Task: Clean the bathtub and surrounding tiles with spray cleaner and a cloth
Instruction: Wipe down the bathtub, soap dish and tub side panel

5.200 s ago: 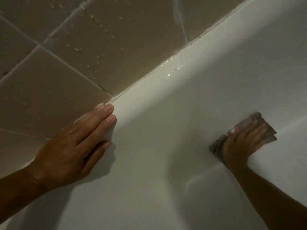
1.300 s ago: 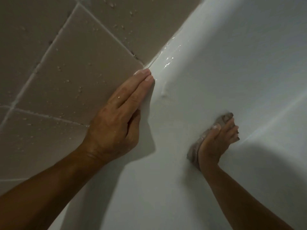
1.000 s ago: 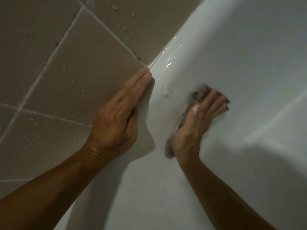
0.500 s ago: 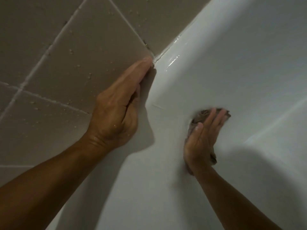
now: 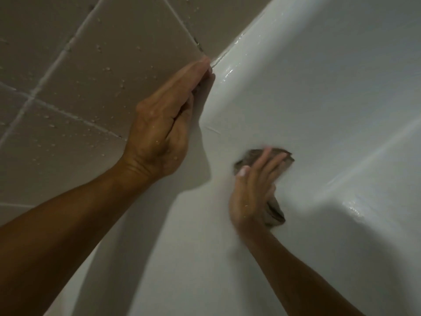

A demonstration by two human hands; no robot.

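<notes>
The right hand (image 5: 252, 190) lies flat on a brown cloth (image 5: 257, 156) and presses it against the white inside wall of the bathtub (image 5: 330, 99). The fingers are straight and spread. A bit of cloth sticks out above the fingertips, and another bit sticks out below the palm. The hand looks blurry, so it is likely rubbing.

The left hand (image 5: 164, 126) holds nothing. Its fingers are straight and close together, and it rests on the tub rim where the rim meets the wet tiles (image 5: 102, 71). It seems to hold the person steady.

The cloth is below the rim, under the right hand, so that hand does the wiping. The rim runs up toward the top right. It shines wet above the cloth, so the next wipe should go up that way.
</notes>
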